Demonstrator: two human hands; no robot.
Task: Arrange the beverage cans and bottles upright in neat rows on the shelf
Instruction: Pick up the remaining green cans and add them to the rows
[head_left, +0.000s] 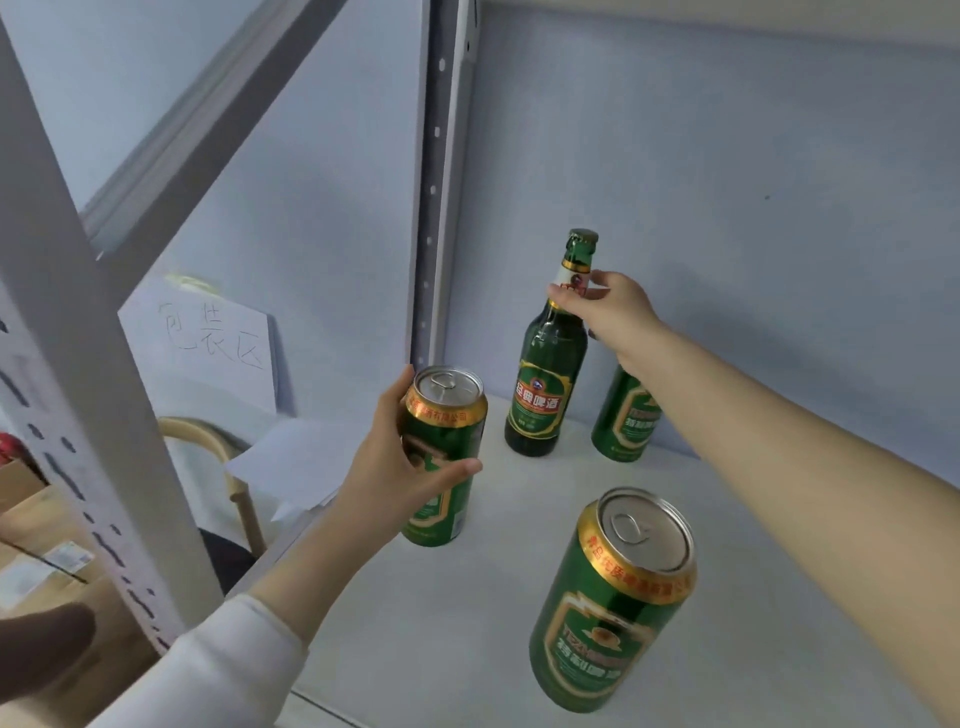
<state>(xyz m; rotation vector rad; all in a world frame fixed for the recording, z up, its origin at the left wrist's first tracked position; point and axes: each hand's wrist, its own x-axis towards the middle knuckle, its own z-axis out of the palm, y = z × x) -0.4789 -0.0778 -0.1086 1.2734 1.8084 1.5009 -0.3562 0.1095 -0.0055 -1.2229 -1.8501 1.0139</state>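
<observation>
A white shelf (519, 597) holds green beer containers. My left hand (400, 478) is shut around an upright green can (447, 415) near the shelf's left edge. At the back, my right hand (608, 306) grips the neck of an upright green glass bottle (545, 384). Behind my right forearm stands another green can (626, 415), partly hidden. A third green can (613, 597) stands alone and upright near the front.
A white perforated upright (439, 182) rises at the shelf's back left corner, another (67, 364) at the front left. The wall is right behind the bottle. Left of the shelf are a paper sign (208, 338), a wooden chair (218, 452) and cardboard boxes (47, 561).
</observation>
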